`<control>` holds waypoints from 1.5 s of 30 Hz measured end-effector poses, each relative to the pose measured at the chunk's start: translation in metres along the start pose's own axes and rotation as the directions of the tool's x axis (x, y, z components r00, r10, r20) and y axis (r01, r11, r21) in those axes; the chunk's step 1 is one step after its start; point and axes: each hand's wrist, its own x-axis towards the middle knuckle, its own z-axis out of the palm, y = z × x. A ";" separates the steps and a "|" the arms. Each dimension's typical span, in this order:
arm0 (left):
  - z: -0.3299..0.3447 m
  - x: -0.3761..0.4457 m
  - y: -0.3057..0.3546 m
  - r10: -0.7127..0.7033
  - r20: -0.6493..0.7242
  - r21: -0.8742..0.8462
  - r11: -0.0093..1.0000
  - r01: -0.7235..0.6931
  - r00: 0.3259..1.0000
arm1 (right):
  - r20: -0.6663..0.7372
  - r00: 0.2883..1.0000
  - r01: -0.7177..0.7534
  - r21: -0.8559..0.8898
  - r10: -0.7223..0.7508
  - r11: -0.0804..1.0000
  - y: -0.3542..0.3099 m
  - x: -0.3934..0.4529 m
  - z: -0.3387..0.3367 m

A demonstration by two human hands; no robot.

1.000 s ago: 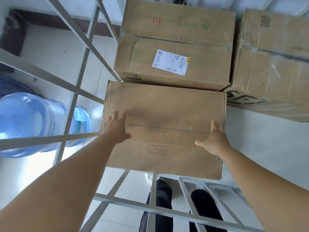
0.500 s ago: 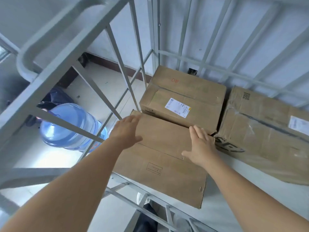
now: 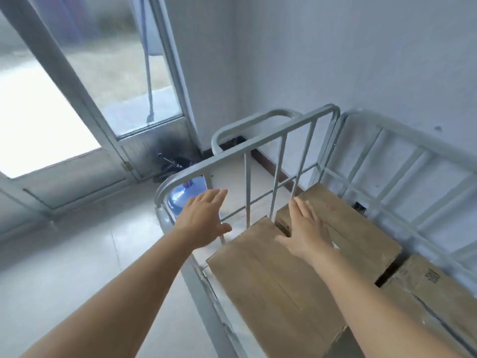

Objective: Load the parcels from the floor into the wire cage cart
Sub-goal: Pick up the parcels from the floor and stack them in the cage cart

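Three parcels in the wire cage cart, both hands spread and holding nothing

The left hand hangs mid-frame, fingers straight, before the cart's side bars; the right hand (fingers straight too) is over the near box at lower centre, contact unclear. The far box and taped box sit right of it; a water jug stands outside

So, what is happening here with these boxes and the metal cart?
A person is loading cardboard parcels into a wire cage cart. Three boxes are in it: the nearest box, one behind it and one to the right. The left hand and right hand are open above the cart and hold nothing. A blue water bottle stands outside.
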 end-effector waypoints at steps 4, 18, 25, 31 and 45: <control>-0.033 -0.055 -0.033 -0.142 -0.051 -0.007 0.990 0.142 0.989 | -0.005 0.982 0.186 -0.064 -0.187 0.980 -0.059 -0.004 -0.009; -0.042 -0.299 -0.136 -0.632 -0.079 -0.094 0.774 0.626 0.771 | 0.155 0.742 0.669 -0.110 -0.652 0.735 -0.269 -0.108 0.052; -0.019 -0.457 -0.127 -0.793 -0.078 -0.159 0.608 0.778 0.604 | 0.247 0.582 0.811 -0.114 -0.775 0.573 -0.327 -0.229 0.106; 0.009 -0.598 -0.099 -0.908 -0.026 -0.191 0.415 0.889 0.418 | 0.344 0.424 0.904 -0.105 -0.837 0.415 -0.359 -0.335 0.156; 0.074 -0.809 -0.051 -0.986 0.122 -0.327 -0.146 0.934 -0.111 | 0.551 0.039 0.999 -0.036 -0.834 0.024 -0.430 -0.493 0.259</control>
